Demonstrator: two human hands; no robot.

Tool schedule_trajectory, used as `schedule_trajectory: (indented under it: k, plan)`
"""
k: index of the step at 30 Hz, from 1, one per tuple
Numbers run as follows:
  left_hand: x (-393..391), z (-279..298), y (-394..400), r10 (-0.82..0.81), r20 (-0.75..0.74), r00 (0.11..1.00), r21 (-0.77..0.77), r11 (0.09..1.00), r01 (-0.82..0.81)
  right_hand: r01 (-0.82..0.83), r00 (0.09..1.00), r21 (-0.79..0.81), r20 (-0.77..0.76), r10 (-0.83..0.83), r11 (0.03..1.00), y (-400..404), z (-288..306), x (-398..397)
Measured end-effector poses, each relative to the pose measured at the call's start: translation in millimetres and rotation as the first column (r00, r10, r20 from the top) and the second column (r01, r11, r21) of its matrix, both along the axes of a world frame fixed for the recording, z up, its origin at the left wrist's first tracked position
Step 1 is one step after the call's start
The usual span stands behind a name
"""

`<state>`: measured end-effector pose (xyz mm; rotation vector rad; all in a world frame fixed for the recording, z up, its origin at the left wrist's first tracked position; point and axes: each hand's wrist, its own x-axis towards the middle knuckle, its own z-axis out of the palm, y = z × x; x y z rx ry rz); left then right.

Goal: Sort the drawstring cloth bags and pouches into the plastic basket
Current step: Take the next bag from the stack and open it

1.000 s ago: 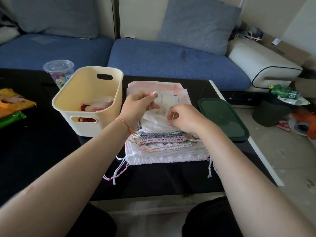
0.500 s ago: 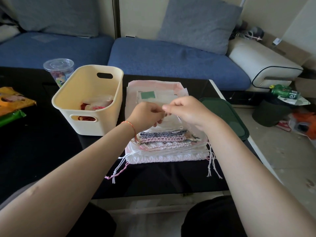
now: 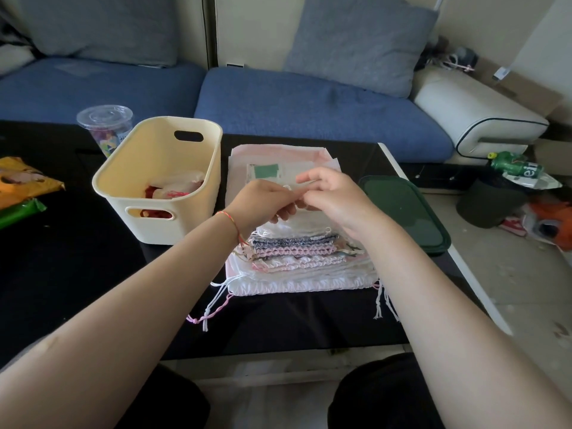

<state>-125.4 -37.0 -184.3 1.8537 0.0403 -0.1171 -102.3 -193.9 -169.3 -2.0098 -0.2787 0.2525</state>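
While both hands meet over the stack of drawstring bags [image 3: 297,258], the left hand [image 3: 263,202] & right hand [image 3: 331,196] each pinch a thin white drawstring [image 3: 288,187] w/ curled fingers; it runs down to a sheer white pouch [image 3: 297,222] lying on top of the stack. Left wrist wears a red-orange thread bracelet [image 3: 230,222].

Stack sits on the black table [image 3: 77,274], centre, just right of the cream plastic basket [image 3: 161,181]. Layers seen at the near edge: navy-patterned, pink, pale pink, then a big white bag at the bottom. Cords trail off the near corners, pink & white at left, white at right. A green-labelled packet [image 3: 266,171] shows at the far end of the stack.

Basket holds a whitish pouch w/ red bits [image 3: 176,188]. Behind it, a clear lidded cup [image 3: 103,126]. Right of the stack, touching or nearly so, a dark green lid [image 3: 405,212]. Far left, an orange snack packet [image 3: 21,181] & a green wrapper [image 3: 21,210]. Blue sofa [image 3: 309,109] behind w/ grey cushion [image 3: 359,41].
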Motion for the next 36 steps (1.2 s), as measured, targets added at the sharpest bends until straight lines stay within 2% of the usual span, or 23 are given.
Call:
schedule_trajectory:
  k: [2,9,14,19,21,24,26,28,31,36]
  plan:
    - [-0.2,2.7,0.6,0.006,-0.036,0.999,-0.038,0.999,-0.008,0.003,1.0,-0.079,0.03,-0.001,0.997,1.4,-0.9,-0.9]
    - [2.2,-0.5,3.2,0.059,-0.075,0.995,-0.219,0.973,-0.074,0.086,0.991,-0.193,0.122,-0.063,0.978,-1.8,2.2,0.4]
    - [2.5,-2.7,6.3,0.09,-0.041,0.995,-0.281,0.955,-0.098,0.027,0.996,-0.226,0.085,-0.008,0.974,-2.1,7.5,-4.1]
    - [2.1,-1.6,8.1,0.054,-0.028,0.998,-0.292,0.954,-0.06,-0.047,0.998,-0.262,0.036,0.058,0.964,-1.4,10.0,-8.5]
    - [1.3,0.9,8.7,0.029,0.0,1.0,-0.237,0.971,-0.028,0.017,0.995,-0.245,0.098,0.007,0.969,-1.7,9.4,-7.4]
    - [0.5,5.4,10.6,-0.026,0.051,0.998,-0.108,0.994,0.031,0.103,0.975,-0.12,0.21,-0.076,0.987,-1.7,10.1,-4.1]
    - [0.8,6.4,11.4,-0.068,0.097,0.993,-0.015,0.997,0.07,0.044,0.988,-0.069,0.154,-0.033,0.997,-0.5,9.5,-4.2]
    - [1.6,4.7,11.6,-0.091,0.174,0.98,0.117,0.991,0.072,-0.023,0.995,-0.091,0.096,0.032,0.996,2.2,5.9,-6.0]
    - [1.8,1.0,11.5,-0.101,0.302,0.948,0.285,0.958,0.011,-0.027,0.997,-0.111,0.068,0.035,0.993,4.0,0.4,-6.8]
    - [1.6,-3.2,12.1,-0.026,0.474,0.88,0.349,0.923,-0.16,0.036,0.998,-0.087,0.061,-0.031,0.996,2.4,-3.0,-3.9]
